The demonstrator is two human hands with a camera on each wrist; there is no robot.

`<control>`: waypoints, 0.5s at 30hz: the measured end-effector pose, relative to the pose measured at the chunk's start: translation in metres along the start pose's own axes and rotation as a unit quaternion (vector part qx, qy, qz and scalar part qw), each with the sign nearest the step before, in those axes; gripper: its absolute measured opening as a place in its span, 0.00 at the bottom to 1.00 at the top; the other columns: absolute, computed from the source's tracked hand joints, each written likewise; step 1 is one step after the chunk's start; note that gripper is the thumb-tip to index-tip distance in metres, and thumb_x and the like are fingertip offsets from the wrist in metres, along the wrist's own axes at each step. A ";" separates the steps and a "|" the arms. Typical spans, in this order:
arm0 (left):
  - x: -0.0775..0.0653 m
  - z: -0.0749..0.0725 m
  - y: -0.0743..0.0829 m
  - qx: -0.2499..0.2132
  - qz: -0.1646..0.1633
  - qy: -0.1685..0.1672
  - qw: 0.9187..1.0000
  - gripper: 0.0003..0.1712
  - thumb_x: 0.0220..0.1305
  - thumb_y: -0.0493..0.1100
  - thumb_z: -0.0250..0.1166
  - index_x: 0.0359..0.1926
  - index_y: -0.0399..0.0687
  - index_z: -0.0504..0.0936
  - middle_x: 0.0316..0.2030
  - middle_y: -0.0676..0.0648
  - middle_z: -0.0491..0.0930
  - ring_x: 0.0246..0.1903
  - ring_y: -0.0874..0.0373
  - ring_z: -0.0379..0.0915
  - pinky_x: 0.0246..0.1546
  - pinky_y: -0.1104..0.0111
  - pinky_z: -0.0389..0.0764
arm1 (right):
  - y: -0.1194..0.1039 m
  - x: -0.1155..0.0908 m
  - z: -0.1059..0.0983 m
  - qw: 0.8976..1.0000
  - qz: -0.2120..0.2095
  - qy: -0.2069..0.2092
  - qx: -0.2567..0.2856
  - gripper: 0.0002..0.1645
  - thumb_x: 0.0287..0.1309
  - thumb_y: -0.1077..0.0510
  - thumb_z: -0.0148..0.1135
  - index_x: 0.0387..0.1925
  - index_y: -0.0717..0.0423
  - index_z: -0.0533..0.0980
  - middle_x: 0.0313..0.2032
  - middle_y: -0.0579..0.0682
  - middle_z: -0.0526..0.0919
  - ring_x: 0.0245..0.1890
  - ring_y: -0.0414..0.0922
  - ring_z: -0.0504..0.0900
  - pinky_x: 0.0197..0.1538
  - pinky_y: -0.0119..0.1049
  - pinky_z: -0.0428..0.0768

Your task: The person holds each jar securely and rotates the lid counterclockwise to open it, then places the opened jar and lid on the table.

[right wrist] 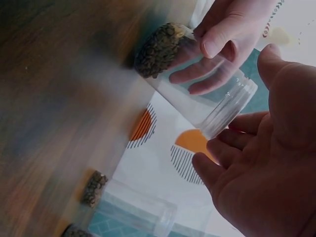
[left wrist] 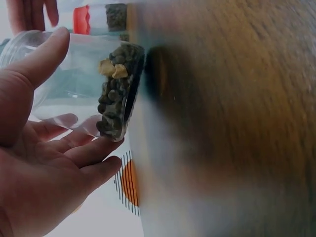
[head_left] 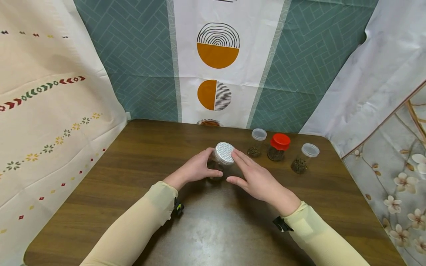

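My left hand (head_left: 197,167) grips a clear plastic jar (left wrist: 74,69) round its side, thumb on one face and fingers on the other. Dark pellets (left wrist: 114,94) with a few tan pieces fill the jar's bottom. The jar leans, its base close to the table; whether it touches is hard to tell. A white patterned cover (head_left: 225,152) tops it. My right hand (head_left: 257,180) is at the cover's right edge, fingers extended against the rim and thumb held apart. In the right wrist view, those fingers (right wrist: 224,148) lie beside the ribbed rim.
To the right stand a clear-lidded jar (head_left: 258,135), a red-lidded jar (head_left: 280,142) and another clear-lidded jar (head_left: 310,150), each with dark contents low inside. The brown wooden table (head_left: 159,140) meets a patterned cloth (head_left: 139,66) at the back and cloths on both sides.
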State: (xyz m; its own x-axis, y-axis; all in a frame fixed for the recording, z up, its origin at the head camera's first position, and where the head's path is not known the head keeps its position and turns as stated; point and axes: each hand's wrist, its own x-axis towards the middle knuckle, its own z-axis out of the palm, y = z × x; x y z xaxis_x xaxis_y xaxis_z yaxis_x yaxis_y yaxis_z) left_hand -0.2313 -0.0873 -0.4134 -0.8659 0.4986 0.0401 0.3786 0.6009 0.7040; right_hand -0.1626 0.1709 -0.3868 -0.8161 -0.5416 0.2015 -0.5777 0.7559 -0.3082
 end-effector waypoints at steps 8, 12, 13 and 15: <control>-0.004 -0.004 -0.001 0.014 0.003 -0.006 1.000 0.55 0.66 0.53 0.83 0.82 0.35 0.63 0.70 0.37 0.74 0.69 0.44 0.72 0.72 0.48 0.73 | -0.001 -0.001 0.001 0.999 0.016 -0.015 0.025 0.55 0.76 0.39 0.70 0.87 0.62 0.56 0.87 0.59 0.54 0.82 0.58 0.64 0.73 0.58 0.74; -0.004 -0.001 0.000 0.021 -0.002 -0.001 1.000 0.58 0.64 0.52 0.84 0.83 0.35 0.61 0.74 0.36 0.71 0.72 0.43 0.70 0.73 0.47 0.72 | -0.001 -0.001 0.002 0.999 0.019 -0.015 0.033 0.55 0.76 0.40 0.69 0.87 0.62 0.56 0.87 0.59 0.53 0.82 0.59 0.64 0.73 0.58 0.73; -0.004 0.000 -0.001 0.025 -0.003 0.002 1.000 0.59 0.63 0.52 0.85 0.83 0.35 0.61 0.74 0.36 0.71 0.72 0.43 0.70 0.73 0.47 0.72 | -0.001 -0.002 0.002 0.999 0.019 -0.015 0.035 0.55 0.76 0.40 0.69 0.87 0.62 0.56 0.87 0.59 0.53 0.82 0.59 0.64 0.74 0.58 0.73; -0.003 0.002 -0.002 0.034 -0.006 0.005 0.999 0.59 0.62 0.52 0.85 0.83 0.36 0.61 0.75 0.36 0.71 0.73 0.43 0.70 0.73 0.47 0.72 | -0.001 -0.002 0.003 0.999 0.020 -0.017 0.037 0.54 0.77 0.39 0.69 0.87 0.61 0.55 0.87 0.59 0.53 0.82 0.59 0.64 0.73 0.59 0.73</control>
State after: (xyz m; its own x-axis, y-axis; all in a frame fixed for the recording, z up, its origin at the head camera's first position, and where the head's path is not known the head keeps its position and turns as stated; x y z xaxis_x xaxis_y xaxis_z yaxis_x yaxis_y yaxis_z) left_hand -0.2286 -0.0886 -0.4164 -0.8737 0.4848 0.0403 0.3898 0.6481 0.6543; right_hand -0.1601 0.1699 -0.3900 -0.8371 -0.5241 0.1569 -0.5407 0.7485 -0.3839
